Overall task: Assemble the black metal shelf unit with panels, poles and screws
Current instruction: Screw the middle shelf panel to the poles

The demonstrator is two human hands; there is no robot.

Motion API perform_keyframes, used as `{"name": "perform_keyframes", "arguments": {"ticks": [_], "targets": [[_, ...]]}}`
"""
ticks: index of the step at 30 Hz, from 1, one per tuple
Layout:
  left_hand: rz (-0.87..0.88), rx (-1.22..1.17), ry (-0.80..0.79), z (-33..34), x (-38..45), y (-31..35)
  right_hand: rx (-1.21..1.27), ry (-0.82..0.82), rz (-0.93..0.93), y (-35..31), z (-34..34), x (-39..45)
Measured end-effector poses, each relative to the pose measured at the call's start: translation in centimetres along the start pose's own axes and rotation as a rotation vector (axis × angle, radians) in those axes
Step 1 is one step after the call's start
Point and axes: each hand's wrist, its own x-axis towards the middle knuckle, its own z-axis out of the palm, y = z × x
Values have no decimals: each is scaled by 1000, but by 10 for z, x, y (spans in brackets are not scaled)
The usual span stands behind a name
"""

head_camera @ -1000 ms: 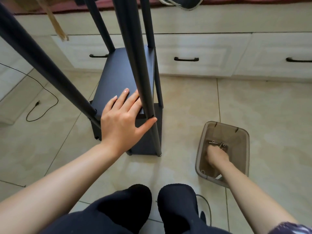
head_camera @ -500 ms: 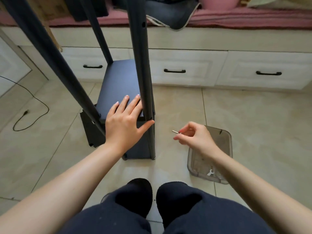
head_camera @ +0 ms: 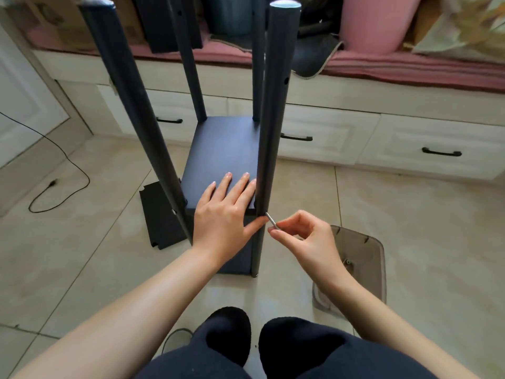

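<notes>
The black shelf unit stands on the floor in front of me, with several upright poles and a black panel (head_camera: 221, 149) set between them. My left hand (head_camera: 226, 214) lies flat on the panel's near edge, fingers straight, thumb touching the near right pole (head_camera: 273, 127). My right hand (head_camera: 303, 236) pinches a small silver screw (head_camera: 272, 220) between thumb and forefinger. The screw's tip sits at the pole, level with the panel's edge. Holes show higher up on the poles.
A translucent grey tray (head_camera: 377, 258) with small hardware lies on the tiles at my right. A loose black panel (head_camera: 161, 214) lies flat left of the unit. A black cable (head_camera: 54, 184) trails at left. White drawers (head_camera: 322, 138) and a cluttered pink-cushioned bench stand behind. My knees are at the bottom.
My right hand left the tray with a screw and carried it left to the near right pole. My left hand stayed flat on the panel. The camera tilted upward.
</notes>
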Motion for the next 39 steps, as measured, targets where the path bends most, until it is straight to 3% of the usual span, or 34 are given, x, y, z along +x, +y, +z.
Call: {"name": "perform_keyframes", "arguments": {"ticks": [13, 27, 39], "targets": [[14, 12, 91, 5, 0, -1, 105, 5, 55, 3, -3, 7], [7, -4, 48, 3, 0, 0, 164, -8, 42, 3, -1, 14], [45, 11, -59, 0, 0, -4, 62, -13, -49, -1, 6, 24]]}}
